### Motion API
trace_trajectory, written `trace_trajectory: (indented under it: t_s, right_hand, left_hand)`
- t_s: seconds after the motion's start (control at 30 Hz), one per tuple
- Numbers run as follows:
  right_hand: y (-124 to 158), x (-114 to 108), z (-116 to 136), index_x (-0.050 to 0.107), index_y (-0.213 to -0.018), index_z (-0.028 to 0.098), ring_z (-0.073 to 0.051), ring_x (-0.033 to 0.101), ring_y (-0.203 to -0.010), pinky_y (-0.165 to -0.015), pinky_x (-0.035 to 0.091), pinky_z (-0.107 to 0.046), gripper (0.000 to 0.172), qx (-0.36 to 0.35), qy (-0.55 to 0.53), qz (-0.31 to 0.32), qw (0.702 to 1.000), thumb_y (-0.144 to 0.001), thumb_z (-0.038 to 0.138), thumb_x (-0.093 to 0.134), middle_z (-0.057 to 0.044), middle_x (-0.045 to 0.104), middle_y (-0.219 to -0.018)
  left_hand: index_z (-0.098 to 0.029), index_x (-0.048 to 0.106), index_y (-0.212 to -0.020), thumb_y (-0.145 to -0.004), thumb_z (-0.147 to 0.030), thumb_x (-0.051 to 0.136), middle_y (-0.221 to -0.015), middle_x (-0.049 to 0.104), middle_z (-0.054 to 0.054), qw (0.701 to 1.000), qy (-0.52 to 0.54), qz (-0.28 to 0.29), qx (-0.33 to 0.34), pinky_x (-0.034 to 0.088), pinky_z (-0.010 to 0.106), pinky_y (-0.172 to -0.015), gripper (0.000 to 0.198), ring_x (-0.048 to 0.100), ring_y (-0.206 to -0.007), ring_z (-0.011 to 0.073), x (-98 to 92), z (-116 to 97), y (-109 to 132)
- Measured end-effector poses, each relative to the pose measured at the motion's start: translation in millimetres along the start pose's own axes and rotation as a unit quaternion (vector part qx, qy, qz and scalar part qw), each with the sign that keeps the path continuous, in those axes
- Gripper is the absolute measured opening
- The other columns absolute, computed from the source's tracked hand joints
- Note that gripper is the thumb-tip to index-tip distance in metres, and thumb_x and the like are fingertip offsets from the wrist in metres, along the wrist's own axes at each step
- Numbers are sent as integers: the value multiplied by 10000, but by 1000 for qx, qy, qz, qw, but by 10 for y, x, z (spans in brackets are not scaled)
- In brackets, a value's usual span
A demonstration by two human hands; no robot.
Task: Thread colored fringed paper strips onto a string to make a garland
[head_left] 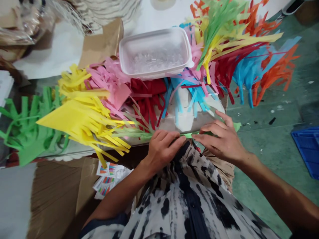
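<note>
A light green tissue-paper tassel lies stretched along the table's front edge, its middle twisted thin. My left hand is closed on it, with fringe strips fanning out to the left of the fingers. To the right, my right hand pinches the same tassel between thumb and fingertips, the outer fingers loosely spread. Its far green end shows past the right hand. Just behind my hands lie fringed paper tassels in yellow, pink, dark red and blue.
A white plastic tub of small clear pieces stands behind the tassels. Green fringed paper lies far left; more tassels, orange among them, hang over the table's right end. A blue crate sits on the floor; printed cards lie below the table.
</note>
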State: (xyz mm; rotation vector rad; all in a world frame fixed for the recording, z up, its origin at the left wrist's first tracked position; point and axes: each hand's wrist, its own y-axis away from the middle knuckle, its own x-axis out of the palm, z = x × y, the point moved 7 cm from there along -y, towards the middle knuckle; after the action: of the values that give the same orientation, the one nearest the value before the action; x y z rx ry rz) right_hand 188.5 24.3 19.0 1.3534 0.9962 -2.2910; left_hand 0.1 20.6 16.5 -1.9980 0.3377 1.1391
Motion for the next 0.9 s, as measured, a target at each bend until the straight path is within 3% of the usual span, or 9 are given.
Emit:
trace_trajectory:
  t_s: [0.13,0.3,0.5,0.7,0.9]
  right_hand:
    - [-6,16,2,720,-1274,311,-195,646,-989,-1235,322,-607,275,3,8,17,1000,-1025,212,661,-18,737,-1052]
    - [25,13,9,724,-1241,307,-191,644,-1026,-1256,284,-602,258,-7,-7,15,1000,-1053,192,590,0,742,-1056]
    - [29,-34,-76,753,-1181,338,-211,657,-1038,-1255,307,-604,212,30,-56,5,998,-1053,282,594,1,731,-1110]
    - [-42,-148,9,774,-1114,337,-221,672,-1040,-1256,311,-603,223,-4,36,-53,998,-982,180,687,13,760,-1054]
    - [-11,-134,-12,803,-1025,281,-231,671,-993,-1236,349,-599,116,29,22,-36,999,-966,218,725,-28,733,-1001]
  left_hand:
    - [-249,713,-1162,-955,-219,749,-1018,790,19,1000,-6,8,-11,442,349,-809,213,661,-875,178,9,7,3]
    - [-276,728,-1171,-949,-200,756,-1079,805,-5,1000,-17,10,-14,432,394,-975,237,677,-991,185,-16,-7,4]
    - [-262,760,-976,-946,-282,772,-948,794,-18,996,45,16,-77,418,377,-851,38,645,-881,177,-23,64,-116]
    - [-259,774,-955,-961,-312,753,-941,786,-4,993,59,30,-98,393,382,-827,58,629,-869,186,-5,86,-154]
    - [-260,777,-966,-967,-291,742,-918,781,3,992,68,15,-104,402,373,-835,48,632,-870,181,-28,91,-118]
